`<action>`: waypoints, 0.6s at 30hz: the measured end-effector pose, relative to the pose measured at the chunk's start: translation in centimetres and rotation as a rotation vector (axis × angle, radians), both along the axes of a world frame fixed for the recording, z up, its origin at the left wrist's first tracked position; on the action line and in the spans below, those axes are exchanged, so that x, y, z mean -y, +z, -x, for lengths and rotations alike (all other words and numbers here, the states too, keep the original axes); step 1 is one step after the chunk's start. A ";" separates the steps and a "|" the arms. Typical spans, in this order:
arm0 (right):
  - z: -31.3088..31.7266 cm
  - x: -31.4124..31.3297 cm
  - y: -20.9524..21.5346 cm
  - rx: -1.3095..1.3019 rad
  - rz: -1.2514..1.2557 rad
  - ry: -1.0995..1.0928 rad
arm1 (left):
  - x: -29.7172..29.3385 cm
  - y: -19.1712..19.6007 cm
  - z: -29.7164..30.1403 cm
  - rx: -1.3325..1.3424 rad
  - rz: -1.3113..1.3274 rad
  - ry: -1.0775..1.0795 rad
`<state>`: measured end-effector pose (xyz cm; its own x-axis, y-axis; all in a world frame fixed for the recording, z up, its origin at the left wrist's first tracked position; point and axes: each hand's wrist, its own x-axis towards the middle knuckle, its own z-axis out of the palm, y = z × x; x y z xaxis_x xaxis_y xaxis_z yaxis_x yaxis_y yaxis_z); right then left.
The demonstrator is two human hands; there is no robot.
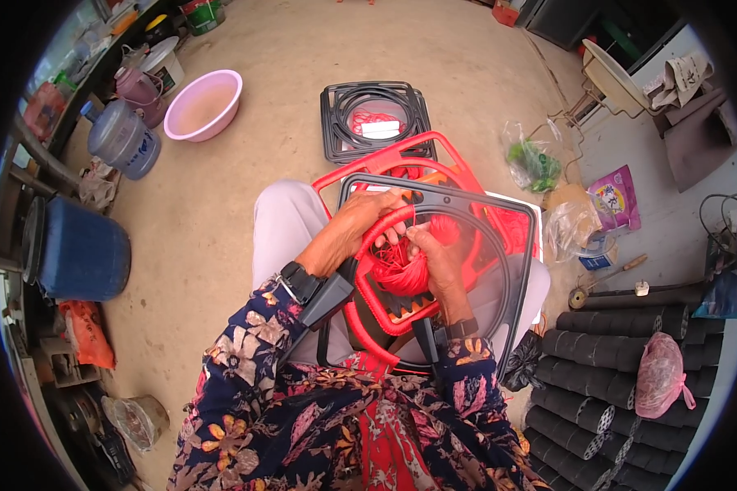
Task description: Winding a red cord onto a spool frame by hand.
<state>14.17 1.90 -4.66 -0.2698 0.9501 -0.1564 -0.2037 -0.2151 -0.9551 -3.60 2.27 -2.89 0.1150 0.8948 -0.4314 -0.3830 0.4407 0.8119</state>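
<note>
On my lap rests a black squarish frame (pixel 522 286) with a round ring inside it. Red cord (pixel 354 319) is wrapped closely round the ring's left part; its right part is bare black. My left hand (pixel 356 225) is closed round the wrapped ring at its upper left, fingertips curled inside. Inside the ring, my right hand (pixel 442 263) pinches a strand of red cord beside the left fingers. A loose red cord bundle (pixel 403 277) hangs below both hands, partly hidden by them. Underneath lies a red frame (pixel 373 155) with more red cord.
Ahead on the floor lie stacked black frames (pixel 329 123). At left are a pink basin (pixel 231 110), a water jug (pixel 127 141) and a blue bin (pixel 86 250). Honeycomb briquettes (pixel 585 372) are piled at right, below a bag of greens (pixel 534 164) and a purple packet (pixel 617 199).
</note>
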 end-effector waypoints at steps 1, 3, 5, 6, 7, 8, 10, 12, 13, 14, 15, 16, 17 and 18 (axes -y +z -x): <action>0.0 0.0 -0.1 -0.006 0.006 0.006 | -0.3 0.3 0.0 -0.023 -0.003 -0.061; 0.1 0.0 -0.1 -0.012 0.016 0.011 | -0.9 0.7 -0.4 -0.045 -0.002 -0.125; 0.0 -0.1 0.0 -0.015 0.009 0.032 | -1.4 0.9 -0.9 -0.166 -0.026 -0.138; 0.0 -0.2 0.2 -0.015 0.009 0.028 | -1.4 0.9 -1.2 -0.153 -0.032 -0.118; -0.1 -0.3 0.5 -0.019 0.007 -0.044 | -1.4 0.8 -1.2 -0.164 -0.013 -0.123; -0.1 -0.4 0.8 -0.023 0.023 -0.102 | -1.4 0.8 -1.1 -0.158 -0.033 -0.120; -0.4 -1.0 1.4 -0.042 -0.020 -0.156 | -1.0 0.8 -0.8 -0.153 -0.042 -0.117; -0.3 -1.4 1.9 -0.062 -0.089 -0.193 | -1.0 1.0 0.0 -0.096 -0.043 -0.223; -0.1 -1.5 1.9 -0.054 -0.059 -0.178 | -1.1 1.2 0.4 -0.098 -0.037 -0.227; 0.2 -1.5 1.9 -0.134 -0.031 -0.205 | -1.3 1.5 0.8 -0.139 -0.050 -0.294; 0.5 -1.5 1.7 -0.216 -0.009 -0.223 | -1.5 1.7 1.1 -0.172 -0.080 -0.353; 0.8 -1.4 1.6 -0.239 0.017 -0.251 | -1.6 2.0 1.4 -0.176 -0.059 -0.399; 1.1 -1.4 1.4 -0.235 0.037 -0.255 | -1.6 2.2 1.5 -0.184 -0.032 -0.404; 1.3 -1.3 1.3 -0.225 0.022 -0.280 | -1.6 2.4 1.4 -0.186 -0.047 -0.418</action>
<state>12.88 3.16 -3.38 -0.0298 0.9891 -0.1439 -0.4626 -0.1413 -0.8752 -5.02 3.85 -0.49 0.3947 0.8073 -0.4388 -0.0263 0.4873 0.8729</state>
